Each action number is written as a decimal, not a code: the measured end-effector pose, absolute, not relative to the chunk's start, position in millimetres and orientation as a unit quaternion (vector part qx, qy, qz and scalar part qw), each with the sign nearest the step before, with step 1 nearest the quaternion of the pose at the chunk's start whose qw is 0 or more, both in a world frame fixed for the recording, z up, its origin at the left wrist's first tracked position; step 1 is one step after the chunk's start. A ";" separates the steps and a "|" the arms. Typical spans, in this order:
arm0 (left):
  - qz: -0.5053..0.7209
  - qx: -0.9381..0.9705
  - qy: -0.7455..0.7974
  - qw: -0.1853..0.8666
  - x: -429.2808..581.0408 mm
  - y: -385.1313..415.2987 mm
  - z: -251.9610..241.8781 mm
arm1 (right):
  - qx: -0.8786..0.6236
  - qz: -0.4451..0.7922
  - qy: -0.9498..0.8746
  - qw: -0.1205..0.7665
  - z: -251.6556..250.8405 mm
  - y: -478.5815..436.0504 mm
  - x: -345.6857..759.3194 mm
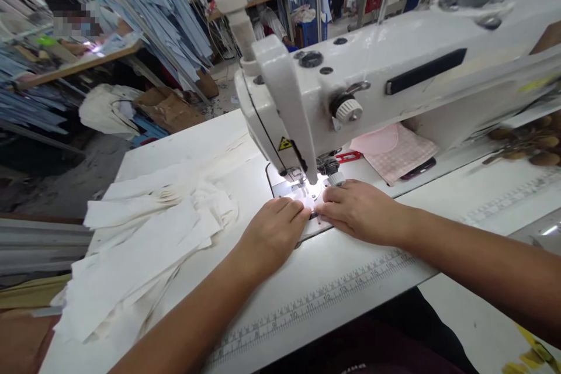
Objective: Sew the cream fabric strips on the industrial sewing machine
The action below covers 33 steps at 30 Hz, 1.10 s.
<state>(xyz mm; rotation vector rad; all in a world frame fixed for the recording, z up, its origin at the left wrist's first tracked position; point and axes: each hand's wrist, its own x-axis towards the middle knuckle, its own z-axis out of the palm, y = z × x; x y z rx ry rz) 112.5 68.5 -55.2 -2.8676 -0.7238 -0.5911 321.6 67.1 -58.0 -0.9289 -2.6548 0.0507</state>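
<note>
A white sewing machine [280,105] stands over the table, its lamp lighting the needle plate. Just in front of the needle, a small piece of white fabric [302,196] lies under the presser foot area. My left hand [274,231] has its fingers closed together at the near left edge of this fabric. From the right, my right hand [362,210] pinches at the fabric's other side, thumb and fingers close together. The fingertips of both hands almost meet, and the glare hides some of the fabric between them.
Stacked white fabric pieces [144,245] spread over the table's left side. Pink checked fabric [398,152] lies under the machine arm, near a red tool [348,156]. A printed ruler [315,304] runs along the front edge. Co-workers sit at tables behind.
</note>
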 end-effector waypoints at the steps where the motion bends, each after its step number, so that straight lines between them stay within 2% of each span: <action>1: -0.194 -0.950 -0.237 0.062 111.5 68.1 -55.5 | -0.325 0.011 -0.930 0.170 -57.8 66.2 321.7; 11: -0.193 -0.956 -0.217 0.052 106.1 79.1 -51.1 | -0.335 -0.024 -0.928 0.161 -56.7 72.6 317.9; 18: -0.237 -0.944 -0.215 0.080 102.5 91.9 -51.5 | -0.394 -0.002 -0.908 0.139 -54.2 74.6 313.5; 26: -0.239 -0.936 -0.241 0.091 100.6 101.2 -51.6 | -0.408 -0.044 -0.904 0.121 -57.5 78.1 312.5; 33: -0.208 -0.935 -0.275 0.083 100.5 103.1 -51.8 | -0.416 -0.023 -0.897 0.149 -61.4 79.0 314.2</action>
